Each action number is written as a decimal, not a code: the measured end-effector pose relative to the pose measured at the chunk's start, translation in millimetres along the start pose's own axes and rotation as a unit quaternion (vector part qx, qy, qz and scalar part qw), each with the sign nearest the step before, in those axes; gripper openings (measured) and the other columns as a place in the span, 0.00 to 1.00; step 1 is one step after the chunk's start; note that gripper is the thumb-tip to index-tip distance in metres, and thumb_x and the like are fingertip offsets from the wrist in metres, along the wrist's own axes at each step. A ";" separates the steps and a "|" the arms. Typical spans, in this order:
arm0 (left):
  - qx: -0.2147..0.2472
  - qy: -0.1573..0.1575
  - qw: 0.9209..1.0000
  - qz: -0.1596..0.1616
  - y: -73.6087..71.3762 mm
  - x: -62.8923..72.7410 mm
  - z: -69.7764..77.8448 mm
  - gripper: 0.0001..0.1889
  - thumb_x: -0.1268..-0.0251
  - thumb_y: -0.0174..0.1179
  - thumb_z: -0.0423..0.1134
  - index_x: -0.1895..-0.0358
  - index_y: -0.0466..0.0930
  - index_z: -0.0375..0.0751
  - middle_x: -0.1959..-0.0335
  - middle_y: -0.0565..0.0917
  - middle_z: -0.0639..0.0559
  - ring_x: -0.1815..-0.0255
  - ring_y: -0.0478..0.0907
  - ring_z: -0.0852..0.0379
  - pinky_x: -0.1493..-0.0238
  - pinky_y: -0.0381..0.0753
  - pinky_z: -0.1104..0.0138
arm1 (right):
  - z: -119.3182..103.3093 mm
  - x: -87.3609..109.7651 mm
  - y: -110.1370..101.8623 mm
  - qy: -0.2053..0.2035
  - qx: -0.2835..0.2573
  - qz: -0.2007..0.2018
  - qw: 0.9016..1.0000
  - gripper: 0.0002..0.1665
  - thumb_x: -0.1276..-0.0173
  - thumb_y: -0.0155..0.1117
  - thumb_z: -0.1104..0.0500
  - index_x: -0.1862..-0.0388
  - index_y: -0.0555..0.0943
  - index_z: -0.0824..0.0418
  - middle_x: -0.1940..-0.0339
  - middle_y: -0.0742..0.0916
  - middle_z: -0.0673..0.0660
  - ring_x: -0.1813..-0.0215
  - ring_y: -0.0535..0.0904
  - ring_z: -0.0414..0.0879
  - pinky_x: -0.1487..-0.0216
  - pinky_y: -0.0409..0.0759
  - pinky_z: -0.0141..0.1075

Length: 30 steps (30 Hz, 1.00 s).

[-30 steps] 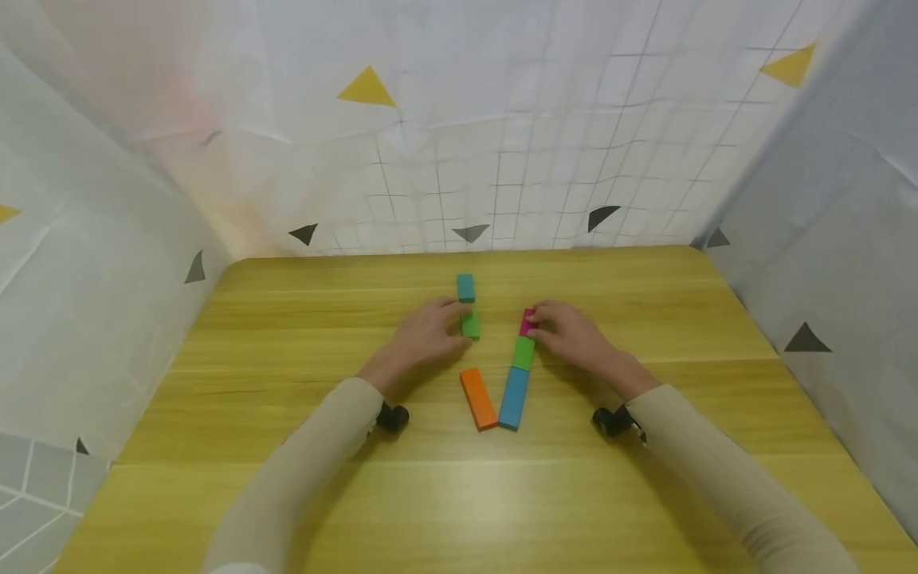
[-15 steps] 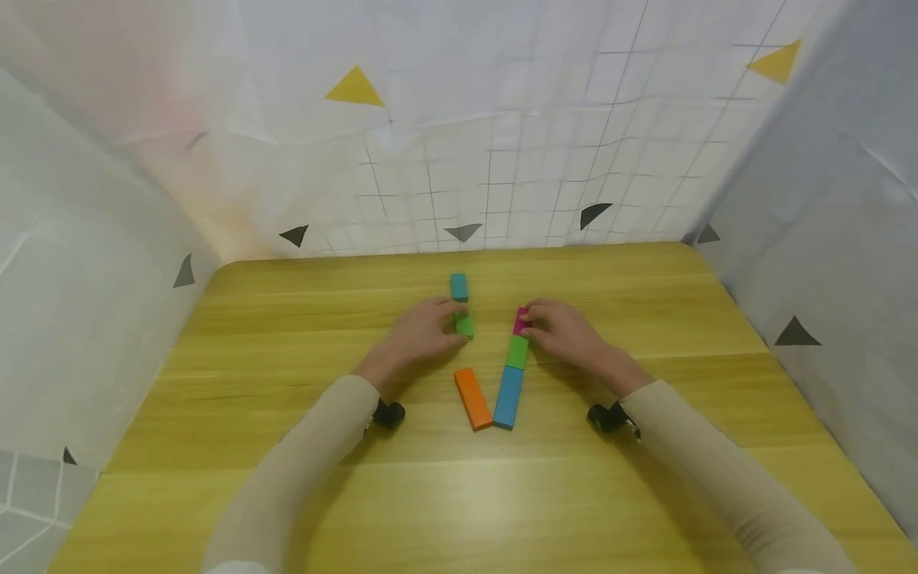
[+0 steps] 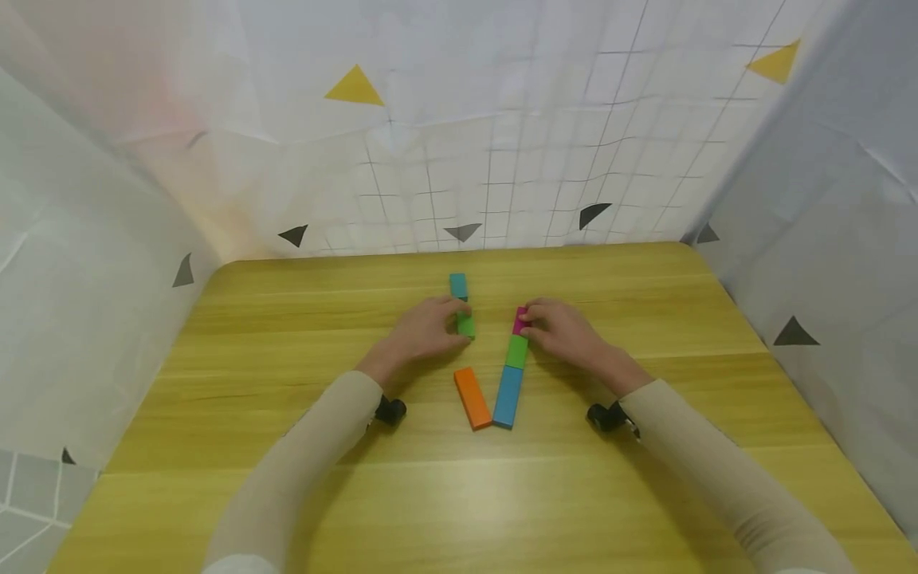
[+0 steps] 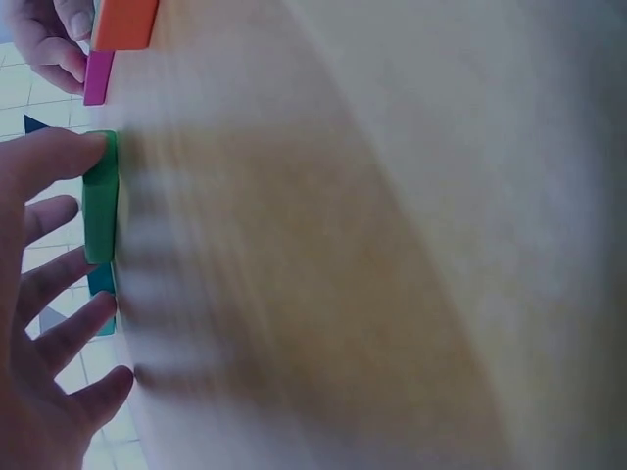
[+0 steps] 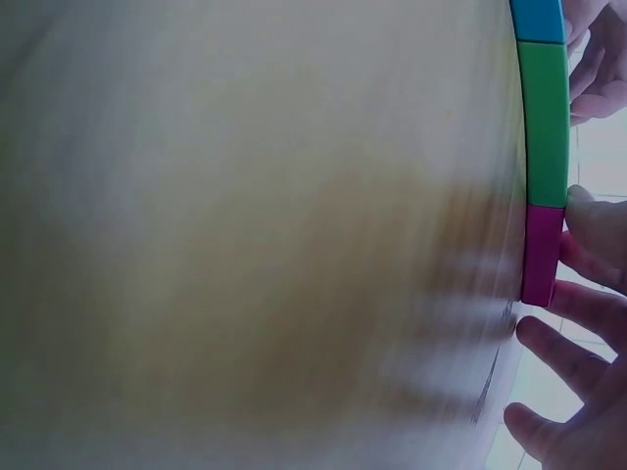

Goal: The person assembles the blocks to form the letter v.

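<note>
My left hand (image 3: 427,329) pinches a green block (image 3: 466,324) between thumb and fingers. In the left wrist view the thumb presses the near end of that green block (image 4: 101,201). Just beyond it lies a teal block (image 3: 458,285). Across a gap, my right hand (image 3: 566,331) holds a small magenta block (image 3: 519,320) by thumb and fingertips. The magenta block (image 5: 542,257) meets the end of a second green block (image 3: 517,351), which in turn meets a blue block (image 3: 508,397). These three form a slanting row.
An orange block (image 3: 472,399) lies at an angle, its near end close to the blue block's near end. All the blocks lie on a wooden table (image 3: 459,502). White sheets (image 3: 502,119) with printed triangles and lines stand behind and at both sides.
The head view has turned slightly, shifting everything a little left. Since half a second ago my left hand and its green block have edged very slightly right. The right hand stays put.
</note>
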<state>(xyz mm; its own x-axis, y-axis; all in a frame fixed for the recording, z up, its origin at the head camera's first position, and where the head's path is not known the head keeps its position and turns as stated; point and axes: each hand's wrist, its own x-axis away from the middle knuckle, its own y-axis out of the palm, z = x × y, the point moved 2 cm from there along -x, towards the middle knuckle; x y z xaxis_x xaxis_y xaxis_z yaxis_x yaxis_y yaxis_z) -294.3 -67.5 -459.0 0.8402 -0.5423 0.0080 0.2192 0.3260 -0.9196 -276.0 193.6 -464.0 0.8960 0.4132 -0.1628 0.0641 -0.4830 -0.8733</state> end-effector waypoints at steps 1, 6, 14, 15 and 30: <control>0.000 -0.001 1.000 -0.001 -0.2 0.0 0.3 0.26 0.38 0.61 0.58 0.37 0.75 0.59 0.32 0.74 0.57 0.31 0.71 0.53 0.30 0.70 0.55 | -0.5 0.0 -0.1 -0.001 0.000 0.000 1.000 0.13 0.32 0.67 0.56 0.53 0.87 0.61 0.48 0.87 0.59 0.46 0.82 0.55 0.40 0.79 0.51; 0.007 -0.007 1.000 0.000 -1.1 0.2 0.6 0.26 0.38 0.62 0.58 0.37 0.75 0.59 0.32 0.75 0.57 0.32 0.71 0.53 0.30 0.70 0.55 | -1.1 -0.5 0.0 -0.006 0.006 0.002 1.000 0.13 0.32 0.67 0.55 0.52 0.86 0.61 0.49 0.87 0.59 0.48 0.83 0.54 0.41 0.80 0.50; 0.012 -0.007 1.000 0.007 0.1 -1.6 -0.6 0.26 0.39 0.62 0.58 0.38 0.76 0.58 0.35 0.78 0.57 0.38 0.74 0.55 0.33 0.73 0.57 | 1.2 0.1 0.6 -0.004 0.002 0.000 1.000 0.14 0.31 0.67 0.55 0.52 0.86 0.61 0.47 0.86 0.59 0.47 0.82 0.54 0.41 0.80 0.50; 0.016 -0.006 1.000 0.007 0.0 -1.5 -0.6 0.26 0.39 0.62 0.58 0.38 0.76 0.57 0.36 0.78 0.57 0.40 0.75 0.55 0.34 0.74 0.57 | 1.6 0.1 0.9 -0.002 0.002 0.000 1.000 0.14 0.31 0.67 0.55 0.52 0.86 0.61 0.46 0.86 0.59 0.47 0.82 0.54 0.41 0.80 0.50; 0.027 -0.007 0.999 0.020 2.1 0.3 -3.5 0.25 0.38 0.64 0.58 0.40 0.78 0.54 0.40 0.80 0.57 0.53 0.75 0.57 0.44 0.78 0.62 | 4.0 -0.2 2.9 0.003 -0.005 -0.002 1.000 0.13 0.31 0.67 0.55 0.52 0.86 0.60 0.48 0.86 0.58 0.49 0.82 0.52 0.44 0.81 0.48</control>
<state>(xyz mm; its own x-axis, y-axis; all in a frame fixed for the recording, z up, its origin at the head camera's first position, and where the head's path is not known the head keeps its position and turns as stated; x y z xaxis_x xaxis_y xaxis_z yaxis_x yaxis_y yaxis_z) -295.3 -69.7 -462.3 0.8554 -0.5174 -0.0228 0.2117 0.3895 -0.8964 -277.7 195.2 -468.3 0.8981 0.4110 -0.1565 0.0727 -0.4897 -0.8689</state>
